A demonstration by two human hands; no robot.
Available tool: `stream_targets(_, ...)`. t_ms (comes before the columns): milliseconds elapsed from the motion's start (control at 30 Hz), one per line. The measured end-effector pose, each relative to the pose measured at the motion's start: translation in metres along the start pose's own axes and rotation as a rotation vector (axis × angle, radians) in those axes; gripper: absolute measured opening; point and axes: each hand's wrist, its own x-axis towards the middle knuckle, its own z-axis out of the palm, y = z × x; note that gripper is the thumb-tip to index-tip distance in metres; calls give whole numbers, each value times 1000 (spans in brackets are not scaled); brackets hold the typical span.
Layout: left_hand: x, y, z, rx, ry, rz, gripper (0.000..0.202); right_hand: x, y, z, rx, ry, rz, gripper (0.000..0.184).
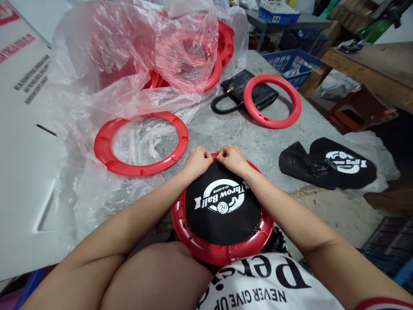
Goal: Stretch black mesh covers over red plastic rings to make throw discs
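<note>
A red plastic ring [222, 255] leans between my lap and the table edge, with a black mesh net [206, 228] printed "Throw Ball" stretched across its opening. At the ring's far edge, my left hand [200, 158] pinches the rim of the net. Close beside it, my right hand [229, 156] pinches the same rim, the two sets of fingertips almost touching. Another red ring [103, 150] lies flat to the left, its ribbed side up. On the right, a smooth red ring [296, 107] rests partly on a black handbag [237, 82].
Clear plastic bags [97, 47] holding several red rings cover the table's far left. Black printed nets [295, 165] lie at the right edge of the grey table [209, 125]. A white printed carton [19, 142] stands left; a blue basket [290, 60] sits beyond the table.
</note>
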Motion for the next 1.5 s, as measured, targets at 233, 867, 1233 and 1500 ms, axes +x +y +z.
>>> stream_targets(233, -2, -5, -3, -59, -2, 63, 12, -1, 1, -2, -18, -11, -32, 14)
stream_targets(867, -8, 25, -7, 98, -85, 294, 18, -21, 30, -51, -174, 101, -105, 20)
stream_targets(1233, 7, 20, 17, 1, -45, 126, 14, 0, 45, -21, 247, -75, -121, 11)
stream_targets(1500, 5, 16, 20, -50, -25, 135, 12, 2, 51, -17, 320, -39, -112, 9)
